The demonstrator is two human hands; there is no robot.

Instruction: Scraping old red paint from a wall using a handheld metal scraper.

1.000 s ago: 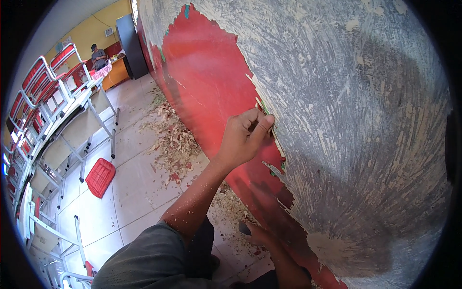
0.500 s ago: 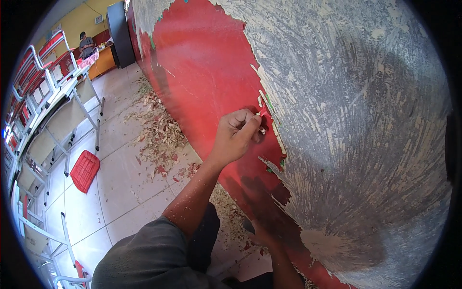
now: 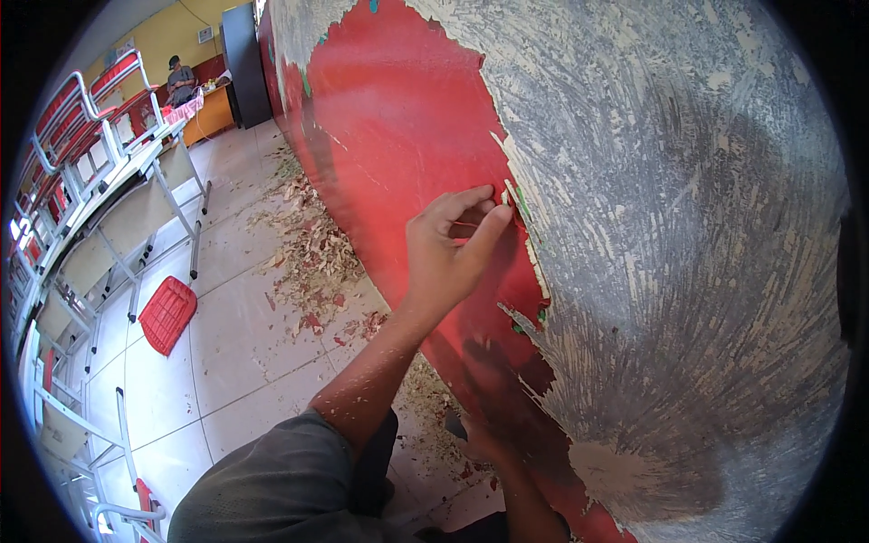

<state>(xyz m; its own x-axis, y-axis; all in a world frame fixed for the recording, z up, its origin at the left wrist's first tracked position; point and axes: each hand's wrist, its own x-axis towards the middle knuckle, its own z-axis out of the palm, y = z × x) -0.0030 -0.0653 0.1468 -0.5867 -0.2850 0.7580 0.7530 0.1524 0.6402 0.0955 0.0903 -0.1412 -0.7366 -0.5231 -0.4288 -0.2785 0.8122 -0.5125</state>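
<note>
Your 2 arms reach forward from the lower edge. The left arm [image 3: 373, 364], its upper part in a dark grey sleeve [image 3: 272, 471], extends to mid-view. Your left hand [image 3: 448, 249] is raised, fingers [image 3: 466, 198] curved, thumb [image 3: 489, 226] angled up so its tip sits close to the index fingertip. Your right hand [image 3: 486, 442] is much lower, its forearm [image 3: 529, 498] slanting up and leftward; its finger pose is unclear.

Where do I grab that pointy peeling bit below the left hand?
Probably pinch the pointy peeling bit by its tip, coming from the left: it juts over the red surface there, while its right end joins the grey coating.
</note>
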